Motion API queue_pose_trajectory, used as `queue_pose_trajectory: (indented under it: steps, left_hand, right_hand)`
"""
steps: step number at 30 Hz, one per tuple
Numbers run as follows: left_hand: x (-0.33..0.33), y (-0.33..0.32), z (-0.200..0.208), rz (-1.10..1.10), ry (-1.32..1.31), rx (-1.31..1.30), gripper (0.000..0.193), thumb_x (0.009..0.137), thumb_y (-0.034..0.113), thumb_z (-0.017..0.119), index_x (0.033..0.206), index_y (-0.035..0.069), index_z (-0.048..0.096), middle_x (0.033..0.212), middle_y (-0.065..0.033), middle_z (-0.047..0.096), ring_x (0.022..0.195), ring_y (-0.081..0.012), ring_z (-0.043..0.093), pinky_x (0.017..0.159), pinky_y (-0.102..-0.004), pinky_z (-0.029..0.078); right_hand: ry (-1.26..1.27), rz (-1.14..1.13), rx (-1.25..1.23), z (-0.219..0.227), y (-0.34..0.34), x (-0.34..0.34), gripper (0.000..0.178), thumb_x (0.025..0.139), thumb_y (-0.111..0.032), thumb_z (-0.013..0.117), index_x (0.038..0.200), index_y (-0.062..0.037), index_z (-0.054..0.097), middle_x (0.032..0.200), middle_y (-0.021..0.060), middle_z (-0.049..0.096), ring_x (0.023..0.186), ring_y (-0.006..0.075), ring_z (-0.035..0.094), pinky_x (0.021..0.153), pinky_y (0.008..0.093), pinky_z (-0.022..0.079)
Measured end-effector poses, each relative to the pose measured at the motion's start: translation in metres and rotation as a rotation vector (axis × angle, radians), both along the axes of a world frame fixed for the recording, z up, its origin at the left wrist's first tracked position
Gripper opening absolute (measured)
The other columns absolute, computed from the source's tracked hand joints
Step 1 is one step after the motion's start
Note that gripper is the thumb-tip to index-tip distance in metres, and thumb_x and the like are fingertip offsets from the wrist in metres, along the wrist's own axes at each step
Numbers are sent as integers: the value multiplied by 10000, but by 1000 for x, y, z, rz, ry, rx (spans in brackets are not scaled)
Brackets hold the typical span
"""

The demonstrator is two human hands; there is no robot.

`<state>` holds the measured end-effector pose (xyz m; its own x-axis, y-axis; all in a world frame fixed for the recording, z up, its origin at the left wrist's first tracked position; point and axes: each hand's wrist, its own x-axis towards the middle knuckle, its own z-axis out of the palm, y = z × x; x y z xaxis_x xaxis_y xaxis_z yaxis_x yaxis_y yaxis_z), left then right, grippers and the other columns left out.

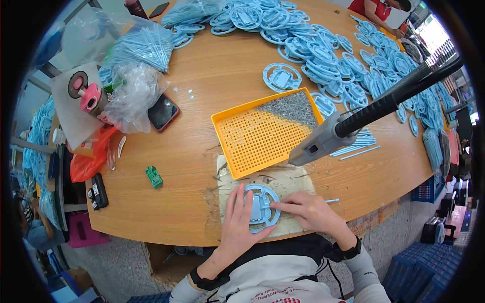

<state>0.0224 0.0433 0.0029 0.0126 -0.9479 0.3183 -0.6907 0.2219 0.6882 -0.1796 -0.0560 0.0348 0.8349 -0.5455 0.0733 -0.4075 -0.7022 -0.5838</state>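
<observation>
A round light-blue plastic part (264, 215), ring-shaped with a moulded centre, lies flat on a cream pad (295, 183) at the table's near edge. My left hand (236, 218) grips it from the left, fingers over its rim and thumb along the lower edge. From the right, my right hand (313, 211) reaches in with the index fingertip at the part's centre. Its other fingers are curled, and anything pinched there is too small to make out. Just beyond, a yellow perforated tray (262, 141) holds a heap of small metal screws (293, 108) in its far right corner.
A grey tool head (318, 144) on a black arm hangs over the tray's right side. Many blue parts (318, 55) pile up behind. Blue rods (356, 144) lie at right. A green block (154, 177), phone (163, 112) and pink-lidded bottle (93, 98) are left. Another person (371, 10) sits far right.
</observation>
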Motion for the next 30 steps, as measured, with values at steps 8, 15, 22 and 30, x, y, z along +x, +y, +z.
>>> queue_pose_trajectory:
  steps: [8, 15, 22, 30]
  left_hand:
    - [0, -1, 1, 9, -22, 9, 931, 656, 329, 818, 1388, 0, 347, 1437, -271, 295, 1280, -465, 342, 1015, -506, 367]
    - [8, 1, 13, 1, 19, 49, 769, 697, 268, 790, 1336, 16, 447, 1415, -238, 360, 1281, -425, 367, 1001, -480, 388]
    - [123, 3, 31, 514, -382, -17, 282, 785, 33, 667, 1065, 8, 639, 1192, -157, 583, 1109, -327, 528, 941, -422, 422]
    - [190, 14, 23, 463, -399, 55, 242, 860, 15, 603, 1099, 17, 633, 1018, -144, 638, 942, -238, 608, 790, -343, 486]
  right_hand:
    - [26, 78, -81, -4, -4, 1, 567, 692, -30, 602, 1226, -220, 605, 845, 29, 552, 775, 196, 597, 631, 306, 516]
    - [51, 103, -98, 9, -6, 8, 521, 709, -43, 595, 1200, -213, 627, 811, 35, 529, 738, 193, 582, 628, 309, 502]
    - [22, 37, -73, 2, -3, 7, 460, 746, -6, 596, 1153, -210, 667, 803, 51, 560, 713, 204, 582, 632, 316, 497]
    - [-9, 39, -71, 1, -3, 9, 474, 731, 20, 599, 1139, -208, 679, 808, 54, 571, 714, 206, 583, 629, 323, 499]
